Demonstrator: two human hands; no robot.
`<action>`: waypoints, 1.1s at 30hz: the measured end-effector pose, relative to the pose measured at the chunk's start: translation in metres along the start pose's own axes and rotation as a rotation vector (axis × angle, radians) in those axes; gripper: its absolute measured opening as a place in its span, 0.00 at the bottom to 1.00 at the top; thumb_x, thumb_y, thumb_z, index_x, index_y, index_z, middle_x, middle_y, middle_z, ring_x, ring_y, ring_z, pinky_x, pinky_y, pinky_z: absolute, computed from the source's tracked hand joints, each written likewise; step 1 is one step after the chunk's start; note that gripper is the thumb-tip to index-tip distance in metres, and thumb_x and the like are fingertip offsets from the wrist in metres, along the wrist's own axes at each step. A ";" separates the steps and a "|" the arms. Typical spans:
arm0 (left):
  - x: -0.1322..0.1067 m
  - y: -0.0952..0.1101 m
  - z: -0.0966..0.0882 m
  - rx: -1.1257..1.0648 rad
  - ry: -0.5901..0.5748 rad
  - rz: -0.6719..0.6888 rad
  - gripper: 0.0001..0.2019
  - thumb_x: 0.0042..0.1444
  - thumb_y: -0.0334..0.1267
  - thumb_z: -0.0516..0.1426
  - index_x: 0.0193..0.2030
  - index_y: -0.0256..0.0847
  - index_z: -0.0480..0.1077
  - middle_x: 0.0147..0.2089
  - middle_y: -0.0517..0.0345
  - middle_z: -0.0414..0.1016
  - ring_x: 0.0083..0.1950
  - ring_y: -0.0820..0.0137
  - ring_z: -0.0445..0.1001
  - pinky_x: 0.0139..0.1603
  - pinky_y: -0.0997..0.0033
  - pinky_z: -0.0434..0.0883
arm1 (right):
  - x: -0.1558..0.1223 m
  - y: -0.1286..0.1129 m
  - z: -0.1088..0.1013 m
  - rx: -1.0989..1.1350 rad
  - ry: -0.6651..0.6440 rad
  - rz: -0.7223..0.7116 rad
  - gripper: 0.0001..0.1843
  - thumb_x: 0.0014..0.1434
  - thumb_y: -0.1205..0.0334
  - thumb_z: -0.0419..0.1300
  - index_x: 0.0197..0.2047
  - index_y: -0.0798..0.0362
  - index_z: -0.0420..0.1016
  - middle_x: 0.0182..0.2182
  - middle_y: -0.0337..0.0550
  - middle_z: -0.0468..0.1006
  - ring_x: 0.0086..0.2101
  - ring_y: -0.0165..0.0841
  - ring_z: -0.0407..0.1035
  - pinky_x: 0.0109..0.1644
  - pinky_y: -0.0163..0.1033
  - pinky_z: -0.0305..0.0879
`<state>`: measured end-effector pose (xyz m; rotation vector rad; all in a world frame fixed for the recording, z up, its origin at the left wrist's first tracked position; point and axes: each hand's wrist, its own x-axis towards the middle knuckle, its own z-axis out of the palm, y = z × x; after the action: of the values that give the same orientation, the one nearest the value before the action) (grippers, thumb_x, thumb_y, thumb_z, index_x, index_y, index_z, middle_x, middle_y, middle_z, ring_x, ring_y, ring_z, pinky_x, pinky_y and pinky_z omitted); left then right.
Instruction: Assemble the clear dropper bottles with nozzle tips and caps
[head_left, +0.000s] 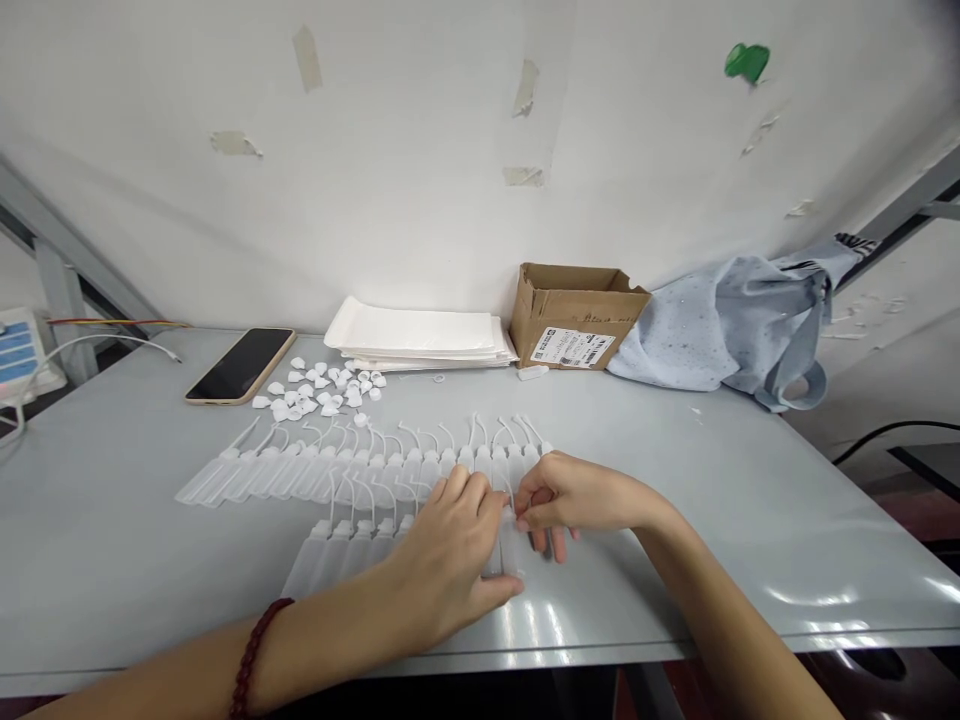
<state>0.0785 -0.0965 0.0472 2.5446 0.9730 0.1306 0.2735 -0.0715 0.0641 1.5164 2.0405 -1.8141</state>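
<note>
Two rows of flat, translucent white plastic bottles with thin bent tubes at their necks lie on the grey table. In the back row, bottles overlap side by side. My left hand reaches over the front row, fingers bent near the neck of its right-end bottle and thumb by that bottle's lower end, holding it. At the same bottle's neck, my right hand has thumb and index finger pinched together, its other fingers loosely bent. What exactly lies in that pinch is partly hidden.
Small white caps are scattered behind the rows, beside a phone. Against the wall stand a stack of white sheets and an open cardboard box. Light blue cloth lies to the right. A white cable crosses the left edge.
</note>
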 end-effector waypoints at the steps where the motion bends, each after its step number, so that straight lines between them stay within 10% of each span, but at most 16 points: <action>1: -0.001 0.000 0.001 -0.003 0.007 0.001 0.19 0.51 0.44 0.62 0.44 0.32 0.68 0.43 0.48 0.65 0.45 0.58 0.59 0.48 0.54 0.65 | 0.000 0.000 0.000 0.003 0.001 0.006 0.09 0.53 0.62 0.56 0.31 0.59 0.74 0.23 0.41 0.77 0.21 0.28 0.72 0.22 0.29 0.60; 18: -0.008 -0.015 -0.018 -0.048 0.173 -0.013 0.27 0.49 0.49 0.63 0.52 0.34 0.65 0.44 0.50 0.67 0.46 0.58 0.61 0.45 0.56 0.66 | -0.012 0.000 -0.017 0.057 0.066 -0.043 0.12 0.56 0.57 0.58 0.31 0.59 0.74 0.26 0.45 0.80 0.22 0.30 0.74 0.22 0.31 0.60; 21: -0.004 -0.034 -0.031 -0.082 0.251 -0.081 0.27 0.53 0.54 0.58 0.53 0.37 0.65 0.44 0.51 0.67 0.47 0.59 0.61 0.44 0.59 0.66 | -0.013 0.002 -0.023 0.063 0.215 -0.097 0.13 0.58 0.55 0.56 0.31 0.58 0.73 0.26 0.45 0.80 0.21 0.30 0.73 0.23 0.32 0.61; 27: 0.017 -0.083 -0.064 0.119 0.162 -0.324 0.20 0.59 0.49 0.51 0.45 0.31 0.70 0.41 0.45 0.72 0.51 0.51 0.64 0.42 0.58 0.67 | 0.019 0.022 -0.044 -0.494 0.982 -0.104 0.11 0.61 0.64 0.50 0.37 0.57 0.73 0.34 0.50 0.79 0.36 0.38 0.74 0.38 0.40 0.67; 33: 0.061 -0.111 -0.073 0.253 0.133 -0.306 0.11 0.62 0.35 0.52 0.44 0.31 0.71 0.42 0.46 0.75 0.52 0.56 0.69 0.50 0.56 0.68 | 0.054 0.030 -0.075 -0.781 1.050 -0.083 0.17 0.59 0.75 0.48 0.49 0.59 0.71 0.48 0.56 0.75 0.48 0.42 0.68 0.48 0.42 0.62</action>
<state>0.0388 0.0436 0.0648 2.5955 1.5035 0.0936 0.3056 0.0156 0.0354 2.2406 2.6342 0.0466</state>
